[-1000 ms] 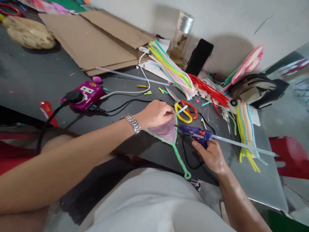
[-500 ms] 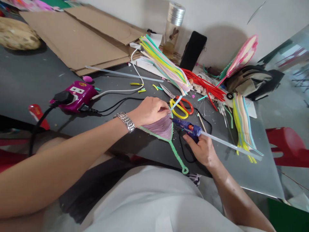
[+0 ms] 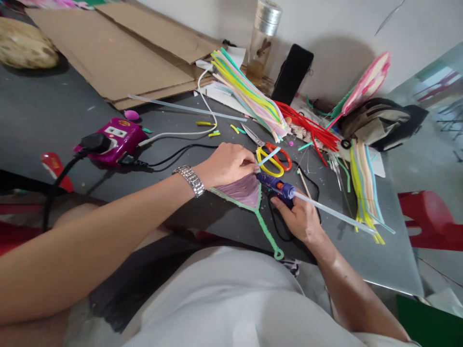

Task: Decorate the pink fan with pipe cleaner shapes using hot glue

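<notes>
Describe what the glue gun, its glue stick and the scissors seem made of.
Glue gun: likely hard plastic, blue, smooth, softly shiny. Glue stick: probably hot-melt adhesive, pale and translucent. Scissors: blades seem steel, with greyish sheen; yellow and red handles look smooth, plastic or coated.

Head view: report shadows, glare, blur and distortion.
In the head view, a soft shadow spreads on the wall behind the round pink piece; in that view, highlights sit on the metal lid and wristband; in that view, the background at far right is hazy, the glue gun fairly clear; in that view, the left forearm seems stretched toward the edge.
</notes>
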Demonstrator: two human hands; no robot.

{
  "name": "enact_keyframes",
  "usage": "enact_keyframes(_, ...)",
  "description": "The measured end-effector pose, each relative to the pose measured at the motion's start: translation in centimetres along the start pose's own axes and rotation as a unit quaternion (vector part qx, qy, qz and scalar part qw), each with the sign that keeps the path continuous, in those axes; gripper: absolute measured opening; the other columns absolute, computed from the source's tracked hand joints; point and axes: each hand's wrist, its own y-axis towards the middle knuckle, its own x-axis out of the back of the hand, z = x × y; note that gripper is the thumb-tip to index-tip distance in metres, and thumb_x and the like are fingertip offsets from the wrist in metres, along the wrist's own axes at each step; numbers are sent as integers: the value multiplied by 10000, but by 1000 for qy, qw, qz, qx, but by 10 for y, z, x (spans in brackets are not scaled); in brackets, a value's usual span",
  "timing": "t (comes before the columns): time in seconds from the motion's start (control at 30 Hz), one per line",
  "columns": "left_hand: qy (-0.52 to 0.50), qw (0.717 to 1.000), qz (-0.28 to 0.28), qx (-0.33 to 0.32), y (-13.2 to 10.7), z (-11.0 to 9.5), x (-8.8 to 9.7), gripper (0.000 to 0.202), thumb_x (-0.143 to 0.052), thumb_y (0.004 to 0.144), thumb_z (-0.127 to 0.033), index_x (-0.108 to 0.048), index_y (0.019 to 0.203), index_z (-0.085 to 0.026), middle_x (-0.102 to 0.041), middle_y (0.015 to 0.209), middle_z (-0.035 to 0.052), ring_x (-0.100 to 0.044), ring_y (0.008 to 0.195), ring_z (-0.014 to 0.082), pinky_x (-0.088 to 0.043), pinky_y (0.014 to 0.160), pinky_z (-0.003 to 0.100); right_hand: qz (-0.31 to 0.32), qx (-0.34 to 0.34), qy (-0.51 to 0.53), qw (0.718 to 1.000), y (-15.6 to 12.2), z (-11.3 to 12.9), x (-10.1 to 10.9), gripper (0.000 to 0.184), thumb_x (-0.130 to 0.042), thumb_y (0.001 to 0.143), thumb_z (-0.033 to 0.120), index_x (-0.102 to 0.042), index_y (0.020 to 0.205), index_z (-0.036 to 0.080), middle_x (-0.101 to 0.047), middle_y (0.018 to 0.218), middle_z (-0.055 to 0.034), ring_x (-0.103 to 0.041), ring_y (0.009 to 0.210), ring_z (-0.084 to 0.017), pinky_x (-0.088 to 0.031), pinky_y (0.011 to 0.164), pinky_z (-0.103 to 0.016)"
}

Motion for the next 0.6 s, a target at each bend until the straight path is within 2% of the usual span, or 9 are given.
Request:
enact_keyframes(0.23, 4, 1000, 0, -6, -2, 3, -1, 248, -612, 943, -357, -820, 954, -223, -808, 890, 71, -730, 805, 227, -478, 740, 336, 54, -56, 84, 993, -6, 9, 13, 357, -594, 970, 483, -718, 1105, 177, -751, 1029, -86, -697, 964, -259, -531, 876, -362)
enact_keyframes(0.3, 5, 1000, -4, -23, -4, 5, -2, 247, -605, 947, -351, -815, 975, -224, -810, 926, 72, -737, 844, 227, -486, 769, 337, 51, -86, 108, 989, -12, 6, 18, 362, -620, 949, 503, -725, 1060, 174, -748, 947, -69, -692, 889, -243, -532, 828, -350)
enact_keyframes(0.43, -9, 997, -9, -77, -10, 8, -4, 205, -603, 945, -289, -795, 968, -222, -807, 981, 62, -734, 959, 220, -488, 853, 337, 49, -179, 208, 960, -29, -11, 31, 394, -642, 928, 558, -700, 903, 170, -614, 612, 3, -566, 563, -161, -455, 565, -288)
enact_keyframes(0.5, -9, 995, -10, -101, -13, 9, -5, 184, -601, 941, -261, -783, 935, -232, -805, 1027, 44, -723, 1010, 220, -474, 882, 348, 33, -195, 264, 944, -37, -21, 37, 377, -646, 937, 544, -690, 903, 171, -579, 578, 18, -524, 523, -141, -417, 530, -277)
enact_keyframes(0.6, 1, 994, -16, -110, -15, 9, -5, 184, -586, 926, -213, -768, 931, -244, -802, 1063, 21, -709, 1042, 224, -452, 893, 362, -10, -187, 308, 933, -42, -30, 43, 324, -665, 944, 502, -690, 926, 180, -594, 600, 17, -533, 543, -135, -426, 561, -277)
